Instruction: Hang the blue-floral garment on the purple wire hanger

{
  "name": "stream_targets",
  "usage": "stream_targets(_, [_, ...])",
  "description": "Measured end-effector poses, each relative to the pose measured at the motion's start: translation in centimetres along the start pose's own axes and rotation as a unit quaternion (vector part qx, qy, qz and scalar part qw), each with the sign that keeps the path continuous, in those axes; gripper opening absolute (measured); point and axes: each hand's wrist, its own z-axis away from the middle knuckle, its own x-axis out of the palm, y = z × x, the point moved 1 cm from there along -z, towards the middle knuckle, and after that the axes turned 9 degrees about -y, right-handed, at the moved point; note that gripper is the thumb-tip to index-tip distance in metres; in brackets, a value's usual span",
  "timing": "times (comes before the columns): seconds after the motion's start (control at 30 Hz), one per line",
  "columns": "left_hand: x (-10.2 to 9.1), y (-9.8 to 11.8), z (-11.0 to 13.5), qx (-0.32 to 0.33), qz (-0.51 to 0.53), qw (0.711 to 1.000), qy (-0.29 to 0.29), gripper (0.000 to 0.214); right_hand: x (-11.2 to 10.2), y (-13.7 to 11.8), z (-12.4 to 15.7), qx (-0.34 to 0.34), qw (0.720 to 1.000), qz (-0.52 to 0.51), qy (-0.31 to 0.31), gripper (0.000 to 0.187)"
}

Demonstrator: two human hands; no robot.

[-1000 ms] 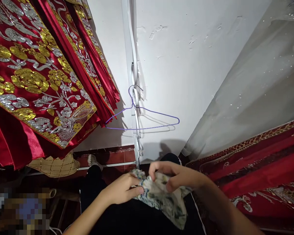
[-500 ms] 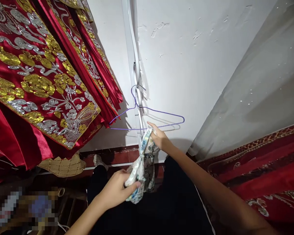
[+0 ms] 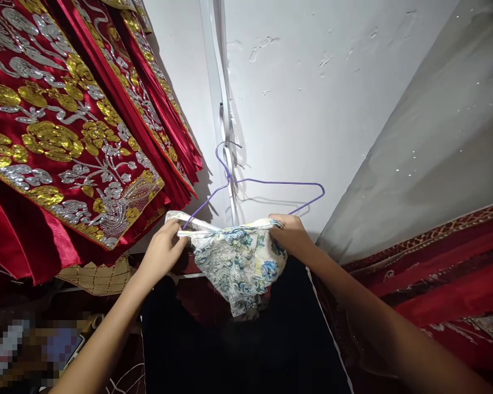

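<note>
A white garment with blue and yellow flowers and thin straps is stretched between my two hands. My left hand pinches its straps at the left, close to the lower left arm of a purple hanger. That hanger end passes behind or into the strap loop; which one I cannot tell. My right hand is closed on the garment's upper right edge, just below the hanger's right arm. The hanger hangs by its hook from a pale vertical strip. The garment covers the hanger's lower bar.
Red satin cloth with gold and silver embroidery hangs at the left. Behind the hanger is a white wall. Grey sheer fabric and red patterned cloth are on the right. A cream quilted piece shows below the red satin.
Both hands have moved apart and the bunched garment is now spread wide. My left hand rose to the hanger's left end; my right hand shifted right. The hanger has swung slightly.
</note>
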Motion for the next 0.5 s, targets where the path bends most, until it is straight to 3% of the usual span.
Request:
stream_targets(0.07, [-0.4, 0.9, -0.6, 0.032, 0.034, 0.999, 0.018, 0.008, 0.3, -0.3, 0.4, -0.031, 0.999, -0.01, -0.027, 0.021])
stream_targets(0.17, [-0.6, 1.3, -1.8, 0.065, 0.07, 0.994, 0.045, 0.03, 0.7, -1.2, 1.5, -0.067, 0.994, -0.041, -0.07, 0.017])
stream_targets(0.23, [-0.6, 1.1, -2.6, 0.078, 0.056, 0.994, 0.055, 0.035, 0.4, -1.6, 2.2, -0.062, 0.995, -0.043, -0.065, 0.017])
stream_targets(0.3, [-0.6, 0.7, -3.1, 0.086, 0.025, 0.994, 0.058, 0.031, -0.7, -1.4, 2.6, -0.039, 0.999, -0.036, 0.001, 0.052])
stream_targets(0.37, [-0.6, 0.4, -3.4, 0.091, 0.003, 0.994, 0.056, 0.027, -2.6, -0.5, 2.3, -0.014, 0.993, -0.037, 0.107, 0.084])
stream_targets(0.43, [-0.5, 0.4, -3.5, 0.098, -0.006, 0.994, 0.052, 0.026, -4.7, 0.7, 1.5, 0.001, 0.985, -0.033, 0.171, 0.099])
stream_targets(0.5, [-0.4, 0.4, -3.6, 0.103, -0.014, 0.993, 0.058, 0.025, -6.4, 1.6, 0.3, 0.004, 0.987, -0.024, 0.157, 0.095])
